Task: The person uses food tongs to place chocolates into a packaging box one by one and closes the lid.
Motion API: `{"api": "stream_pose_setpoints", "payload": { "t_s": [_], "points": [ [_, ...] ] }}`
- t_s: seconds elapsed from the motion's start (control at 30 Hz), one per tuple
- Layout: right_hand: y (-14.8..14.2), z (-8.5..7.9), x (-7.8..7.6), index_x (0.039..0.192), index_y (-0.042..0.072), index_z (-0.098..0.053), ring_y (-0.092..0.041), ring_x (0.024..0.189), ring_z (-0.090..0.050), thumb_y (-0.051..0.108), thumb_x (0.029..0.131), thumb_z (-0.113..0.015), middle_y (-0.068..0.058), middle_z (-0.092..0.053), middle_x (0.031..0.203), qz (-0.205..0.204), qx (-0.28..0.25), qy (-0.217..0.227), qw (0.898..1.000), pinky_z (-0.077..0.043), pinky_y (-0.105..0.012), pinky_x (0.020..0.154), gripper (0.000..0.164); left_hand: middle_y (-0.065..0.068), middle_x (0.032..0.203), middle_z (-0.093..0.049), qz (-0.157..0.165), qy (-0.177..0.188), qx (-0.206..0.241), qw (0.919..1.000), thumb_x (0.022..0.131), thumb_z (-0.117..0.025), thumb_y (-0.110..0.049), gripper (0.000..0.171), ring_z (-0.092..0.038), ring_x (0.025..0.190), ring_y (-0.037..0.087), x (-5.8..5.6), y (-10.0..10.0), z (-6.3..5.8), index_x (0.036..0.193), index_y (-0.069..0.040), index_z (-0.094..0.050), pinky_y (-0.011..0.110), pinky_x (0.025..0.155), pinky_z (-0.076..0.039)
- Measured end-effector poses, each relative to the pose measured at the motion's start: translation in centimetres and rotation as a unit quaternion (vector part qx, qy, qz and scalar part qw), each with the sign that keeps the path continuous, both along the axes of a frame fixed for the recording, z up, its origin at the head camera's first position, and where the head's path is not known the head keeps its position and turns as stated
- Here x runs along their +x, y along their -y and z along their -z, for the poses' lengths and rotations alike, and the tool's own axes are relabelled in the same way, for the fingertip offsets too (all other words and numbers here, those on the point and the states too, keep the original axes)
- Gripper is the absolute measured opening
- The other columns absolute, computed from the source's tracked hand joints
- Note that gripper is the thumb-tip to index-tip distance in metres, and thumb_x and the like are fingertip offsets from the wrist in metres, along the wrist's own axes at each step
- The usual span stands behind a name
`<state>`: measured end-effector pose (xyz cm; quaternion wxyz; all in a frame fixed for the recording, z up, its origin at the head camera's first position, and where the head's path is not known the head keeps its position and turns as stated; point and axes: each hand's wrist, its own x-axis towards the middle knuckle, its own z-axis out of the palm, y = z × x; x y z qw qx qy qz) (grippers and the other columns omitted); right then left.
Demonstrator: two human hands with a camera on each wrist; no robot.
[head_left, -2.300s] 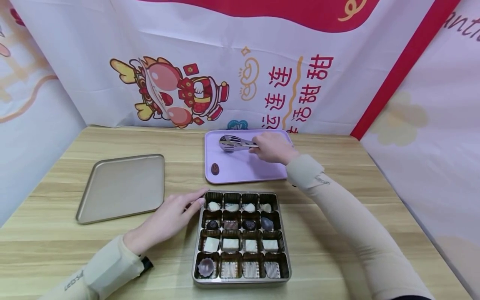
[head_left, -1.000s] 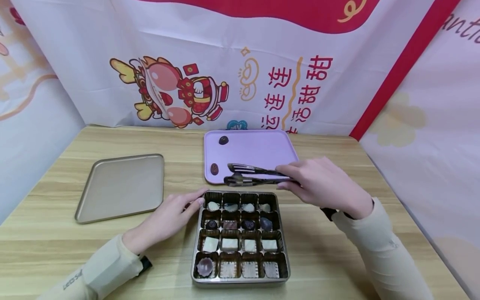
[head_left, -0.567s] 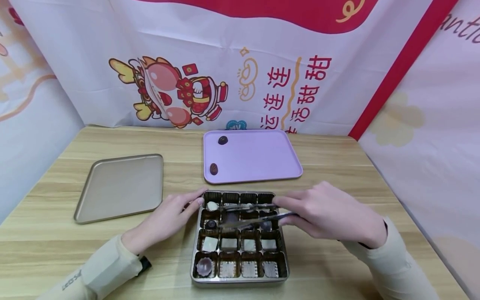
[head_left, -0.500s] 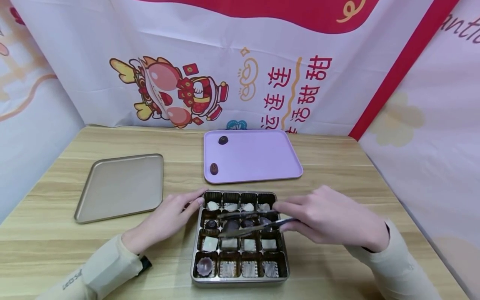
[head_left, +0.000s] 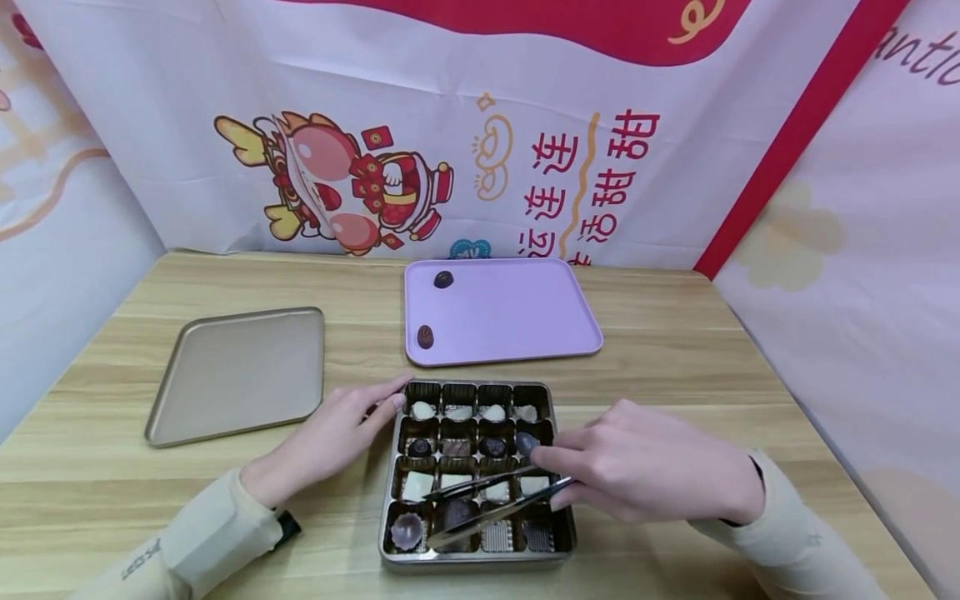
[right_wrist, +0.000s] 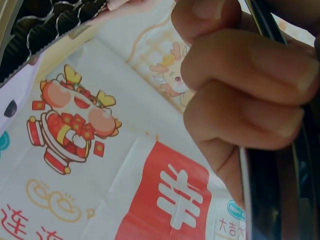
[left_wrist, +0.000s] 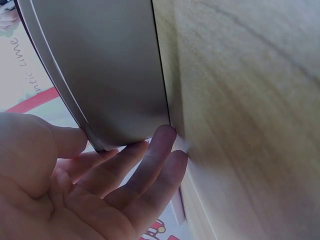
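A square metal tin (head_left: 480,566) with a dark divided insert stands before me, white and dark chocolates in its compartments. At its back left corner my left hand (head_left: 330,437) grips it, thumb and fingers on the tin's wall (left_wrist: 112,75) in the left wrist view. My right hand (head_left: 645,462) holds metal tongs (head_left: 502,512), their tips low over the front row. A dark round chocolate (head_left: 459,510) is between the tips at the second compartment from the left; whether it rests on the bottom cannot be told. A mauve fluted chocolate (head_left: 407,531) sits to its left.
A purple tray (head_left: 517,312) at the back bears two dark chocolates, one at its back left (head_left: 443,279) and one at its front left (head_left: 425,337). A flat beige metal tray (head_left: 243,375) lies at left. A printed cloth (head_left: 420,67) hangs behind the table.
From the purple tray the right hand has brought the tongs toward me, over the tin and down to its front row, a dark chocolate between the tips. The left hand has stayed put.
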<state>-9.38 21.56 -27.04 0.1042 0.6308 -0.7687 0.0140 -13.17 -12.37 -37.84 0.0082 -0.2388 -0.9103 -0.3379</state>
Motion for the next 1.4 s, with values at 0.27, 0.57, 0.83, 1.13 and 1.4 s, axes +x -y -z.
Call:
{"api": "stream_pose_setpoints", "payload": {
  "t_s": [0.27,0.57,0.83,1.13,1.4],
  "points": [
    [0.2,0.5,-0.3,0.103,0.012,-0.063,0.000,0.050,-0.047,0.035,0.093,-0.069,0.013,-0.053,0.072,0.020,0.027,0.041,0.999,-0.040,-0.018,0.040,0.025,0.015,0.073,-0.059,-0.008,0.008,-0.013,0.9999,0.106,-0.046,-0.033,0.046,-0.059,0.069,0.016,-0.2,0.0,0.1,0.147,-0.012,-0.047,0.047,0.094,-0.049],
    [-0.8,0.6,-3.1,0.118,0.008,-0.067,0.006,0.061,-0.046,0.037,0.096,-0.065,0.010,-0.066,0.089,0.027,0.001,0.109,0.994,-0.049,-0.019,0.054,0.037,0.021,0.134,-0.056,-0.005,-0.002,-0.006,1.0000,0.106,-0.047,-0.031,0.045,-0.061,0.113,0.030,-0.2,0.1,0.0,0.146,-0.012,-0.047,0.052,0.100,-0.043],
    [-1.0,0.9,-6.8,0.111,0.010,-0.068,-0.002,0.061,-0.052,0.036,0.093,-0.070,0.008,-0.063,0.080,0.136,-0.037,0.110,0.984,-0.050,-0.027,0.056,0.031,0.024,0.100,-0.067,-0.002,0.001,-0.001,1.0000,0.105,-0.048,-0.029,0.045,-0.064,0.093,0.019,-0.1,0.0,0.0,0.146,-0.009,-0.047,0.049,0.099,-0.045],
    [2.0,1.3,-16.2,0.095,0.010,-0.065,-0.014,0.055,-0.050,0.037,0.093,-0.069,0.004,-0.056,0.070,0.320,-0.010,0.059,0.946,-0.044,-0.032,0.045,0.027,0.013,0.069,-0.057,-0.007,0.004,-0.002,1.0000,0.105,-0.048,-0.030,0.046,-0.065,0.078,0.024,0.0,0.1,-0.1,0.147,-0.012,-0.046,0.048,0.098,-0.047],
    [4.8,4.2,-24.6,0.090,0.007,-0.063,-0.025,0.065,-0.060,0.036,0.094,-0.067,-0.005,-0.060,0.074,0.322,0.077,-0.012,0.944,-0.053,-0.042,0.054,0.030,0.011,0.068,-0.056,-0.004,0.010,-0.005,0.9999,0.106,-0.046,-0.032,0.046,-0.064,0.079,0.019,0.0,-0.1,-0.1,0.147,-0.012,-0.045,0.049,0.097,-0.047]
  ]
}}
